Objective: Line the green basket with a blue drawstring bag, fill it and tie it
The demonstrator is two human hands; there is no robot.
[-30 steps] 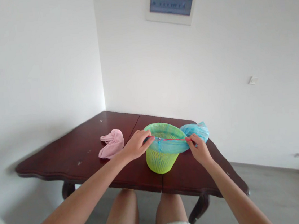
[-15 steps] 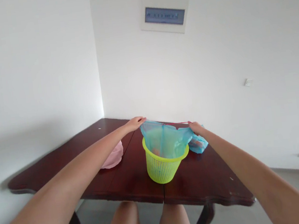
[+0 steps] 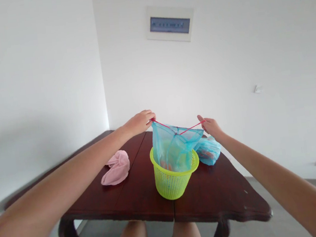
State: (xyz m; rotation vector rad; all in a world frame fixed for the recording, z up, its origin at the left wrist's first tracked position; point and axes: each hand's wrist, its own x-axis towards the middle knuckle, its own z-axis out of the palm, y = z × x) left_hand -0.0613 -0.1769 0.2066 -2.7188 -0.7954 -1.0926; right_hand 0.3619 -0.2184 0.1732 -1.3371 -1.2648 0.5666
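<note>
A translucent blue drawstring trash bag (image 3: 171, 147) stands up out of a yellow-green mesh wastebasket (image 3: 172, 184), its lower part inside. Something orange-brown shows faintly through the plastic. My left hand (image 3: 143, 121) is closed on the red drawstring at the bag's upper left corner. Held by my right hand (image 3: 210, 125), the other end of the red drawstring (image 3: 191, 127) rises from the bag's mouth; those fingers pinch it. Between my hands the string dips in a V, and the bag's top edge is partly gathered.
Behind the wastebasket to the right lies another blue plastic bag (image 3: 208, 151) with something in it. A pink cloth (image 3: 116, 169) lies to the left on the dark wooden table (image 3: 139, 197). White walls stand behind and left.
Both hands have risen a little, and the red string is now pulled up out of the bag's mouth. My right hand has let go of the bag's edge and grips only the string.
</note>
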